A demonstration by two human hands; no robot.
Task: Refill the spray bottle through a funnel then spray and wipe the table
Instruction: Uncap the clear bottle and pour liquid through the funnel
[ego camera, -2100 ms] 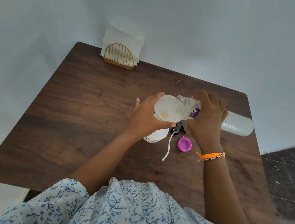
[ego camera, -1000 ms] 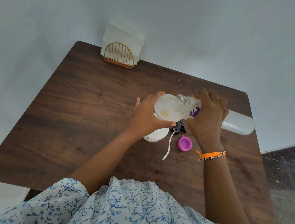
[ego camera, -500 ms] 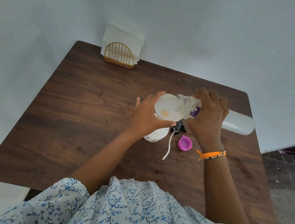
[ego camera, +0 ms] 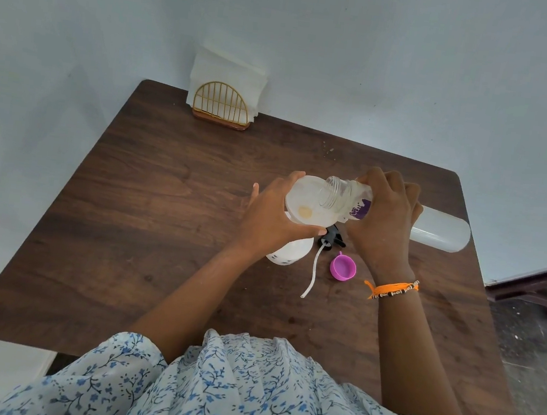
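Note:
My left hand (ego camera: 272,219) grips a white translucent funnel (ego camera: 306,206) that sits on top of the white spray bottle (ego camera: 289,252) standing on the brown table (ego camera: 167,215). My right hand (ego camera: 382,220) holds a clear refill bottle (ego camera: 441,233) tipped on its side, its open neck (ego camera: 334,192) over the funnel's bowl. The black spray head with its white tube (ego camera: 314,267) lies on the table just right of the spray bottle. A purple cap (ego camera: 343,267) lies beside it, open side up.
A gold wire napkin holder with white napkins (ego camera: 225,98) stands at the table's far left edge against the wall. The table's right edge drops off to a dark floor (ego camera: 538,343).
Almost nothing differs. Both hands keep the same hold, with the refill bottle still tipped over the funnel.

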